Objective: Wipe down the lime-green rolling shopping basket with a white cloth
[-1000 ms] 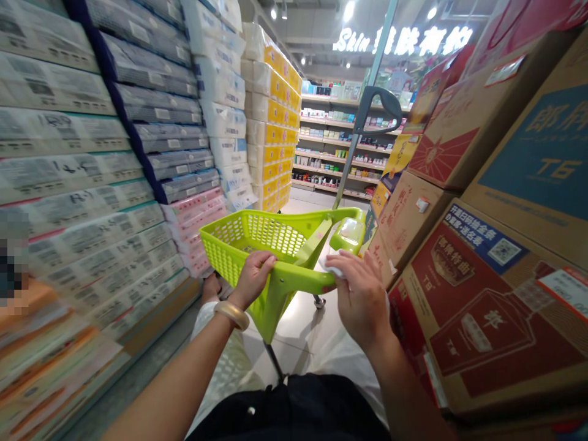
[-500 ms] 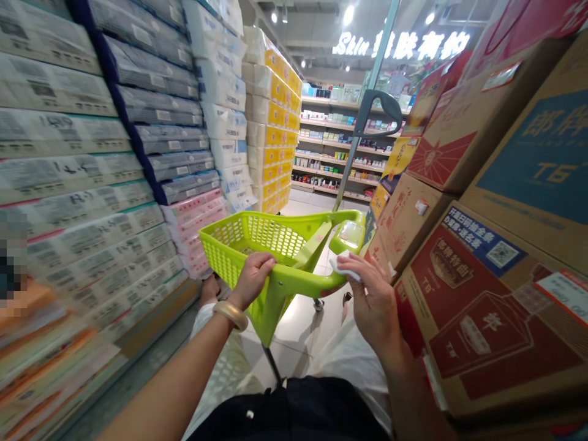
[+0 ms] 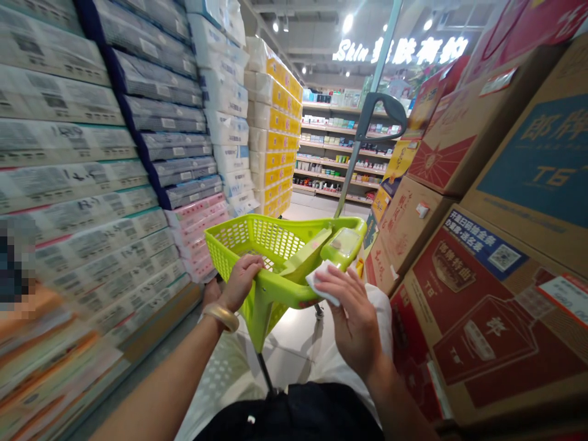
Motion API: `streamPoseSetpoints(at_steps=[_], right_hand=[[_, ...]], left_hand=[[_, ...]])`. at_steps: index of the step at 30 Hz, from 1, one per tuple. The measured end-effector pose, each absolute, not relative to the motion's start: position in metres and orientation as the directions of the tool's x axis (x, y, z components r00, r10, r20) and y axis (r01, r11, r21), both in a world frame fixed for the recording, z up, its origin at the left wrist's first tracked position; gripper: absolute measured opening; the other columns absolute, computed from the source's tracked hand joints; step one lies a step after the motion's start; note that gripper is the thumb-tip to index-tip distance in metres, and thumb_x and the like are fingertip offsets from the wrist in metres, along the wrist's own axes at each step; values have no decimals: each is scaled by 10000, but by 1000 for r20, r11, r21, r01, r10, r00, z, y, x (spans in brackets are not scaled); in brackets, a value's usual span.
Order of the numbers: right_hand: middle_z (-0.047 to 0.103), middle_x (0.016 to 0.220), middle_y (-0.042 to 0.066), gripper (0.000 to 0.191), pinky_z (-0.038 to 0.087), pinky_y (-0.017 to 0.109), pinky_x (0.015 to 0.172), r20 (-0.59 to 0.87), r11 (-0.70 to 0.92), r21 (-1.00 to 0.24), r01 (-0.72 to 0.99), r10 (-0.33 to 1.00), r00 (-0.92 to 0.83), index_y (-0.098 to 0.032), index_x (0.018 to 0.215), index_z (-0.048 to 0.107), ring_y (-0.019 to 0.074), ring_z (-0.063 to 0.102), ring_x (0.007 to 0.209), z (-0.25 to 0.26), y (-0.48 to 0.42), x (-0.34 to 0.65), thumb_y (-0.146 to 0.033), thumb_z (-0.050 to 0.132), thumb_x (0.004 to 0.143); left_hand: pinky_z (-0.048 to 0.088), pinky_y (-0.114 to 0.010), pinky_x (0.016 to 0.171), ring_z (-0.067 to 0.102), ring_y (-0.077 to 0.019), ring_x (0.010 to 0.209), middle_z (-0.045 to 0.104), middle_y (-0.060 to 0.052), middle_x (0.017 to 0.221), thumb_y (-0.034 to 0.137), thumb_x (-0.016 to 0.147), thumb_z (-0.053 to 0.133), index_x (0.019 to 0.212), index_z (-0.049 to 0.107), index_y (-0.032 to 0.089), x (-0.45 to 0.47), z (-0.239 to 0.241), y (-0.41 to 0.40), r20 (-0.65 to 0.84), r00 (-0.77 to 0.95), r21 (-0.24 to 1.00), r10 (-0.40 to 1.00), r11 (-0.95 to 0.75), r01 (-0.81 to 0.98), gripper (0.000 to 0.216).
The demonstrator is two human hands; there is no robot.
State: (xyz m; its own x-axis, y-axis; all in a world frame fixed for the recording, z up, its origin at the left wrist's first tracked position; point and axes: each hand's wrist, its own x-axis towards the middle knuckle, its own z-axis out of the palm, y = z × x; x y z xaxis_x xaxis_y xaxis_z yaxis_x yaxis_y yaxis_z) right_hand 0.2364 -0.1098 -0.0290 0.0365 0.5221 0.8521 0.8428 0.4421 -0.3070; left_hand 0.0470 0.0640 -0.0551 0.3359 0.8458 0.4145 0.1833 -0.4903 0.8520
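Observation:
In front of me is a lime-green shopping basket (image 3: 280, 236) with perforated walls, tilted on its side supports. My left hand (image 3: 242, 282) is closed over its near rim, thumb on top. A gold bangle (image 3: 221, 316) circles that wrist. My right hand (image 3: 351, 306) presses a white tissue (image 3: 321, 280) against the green handle bar at the basket's near right, fingers stretched along it. Beside the tissue sits a clear-covered panel (image 3: 345, 241) in the handle. A grey pull handle (image 3: 379, 116) on a metal pole rises behind the basket.
Stacked paper packs (image 3: 78, 141) line the left side, with yellow-and-white packs (image 3: 275, 128) farther back. Cardboard cartons (image 3: 482, 312) are piled close on the right. Shelves (image 3: 331, 147) of small goods stand beyond the tiled floor. A pixelated patch covers the far left.
My right hand has moved left and nearer with the tissue along the handle. The basket has turned slightly, and my left hand has shifted a little left with its rim.

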Motion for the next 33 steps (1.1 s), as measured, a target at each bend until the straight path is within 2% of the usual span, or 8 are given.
streamPoseSetpoints(at_steps=[3, 8, 13, 15, 19, 25, 29, 33], right_hand=[[742, 1132, 19, 254, 328, 420, 1134, 853, 478, -270, 836, 522, -23, -273, 1068, 665, 190, 620, 1205, -30, -106, 230, -131, 484, 960], [748, 1113, 40, 234, 389, 445, 1075, 875, 421, -312, 852, 476, 85, -259, 1054, 672, 217, 632, 1185, -30, -95, 231, -152, 486, 961], [735, 1153, 26, 264, 372, 423, 1101, 855, 490, -235, 839, 514, -61, -270, 1096, 664, 192, 629, 1188, -28, -91, 224, -143, 476, 960], [737, 1146, 35, 276, 373, 439, 1099, 870, 447, -229, 865, 493, -24, -268, 1098, 670, 199, 636, 1176, -29, -85, 232, -146, 464, 961], [736, 1141, 74, 295, 422, 475, 1052, 896, 330, -307, 893, 417, 154, -246, 1086, 687, 229, 627, 1192, -33, -70, 249, -149, 437, 961], [701, 1230, 41, 318, 346, 459, 1115, 835, 400, -277, 874, 550, 13, -271, 1134, 667, 205, 582, 1256, -33, -66, 245, -132, 449, 949], [719, 1192, 61, 270, 399, 477, 1064, 838, 372, -374, 849, 528, 138, -254, 1092, 688, 233, 609, 1220, -31, -58, 246, -175, 467, 958], [723, 1183, 55, 278, 393, 463, 1071, 842, 396, -370, 840, 525, 123, -255, 1083, 695, 227, 597, 1233, -33, -54, 244, -164, 465, 958]], left_hand=[[476, -314, 676, 522, -195, 700, 526, 3, 636, 364, 725, 444, 602, 502, 217, 39, -59, 74, 395, 351, 863, 849, -474, 176, 201], [505, -330, 707, 576, -216, 724, 593, -18, 642, 373, 705, 451, 592, 553, 215, 23, -62, 95, 369, 436, 867, 820, -473, 156, 220], [469, -409, 961, 602, -278, 1082, 686, -74, 1124, 450, 812, 444, 1057, 672, 196, 18, -29, 81, 438, 382, 841, 814, -521, 146, 421], [441, -418, 1007, 582, -277, 1129, 669, -76, 1181, 475, 880, 386, 1100, 668, 199, 24, -7, 59, 499, 405, 783, 766, -599, 169, 452], [455, -424, 967, 611, -285, 1053, 683, -86, 1092, 518, 858, 480, 1046, 681, 199, 48, 25, 12, 491, 605, 575, 627, -755, 316, 421], [484, -404, 777, 639, -305, 833, 685, -113, 844, 471, 760, 637, 843, 687, 208, 83, 32, -9, 399, 692, 169, 602, -790, 589, 281], [470, -441, 727, 661, -361, 790, 679, -145, 760, 473, 727, 686, 732, 657, 188, 102, 31, -8, 326, 621, 186, 712, -693, 697, 286], [476, -396, 686, 690, -333, 761, 711, -163, 778, 314, 764, 675, 843, 672, 161, 113, 28, -12, 295, 595, 138, 748, -649, 748, 173]])
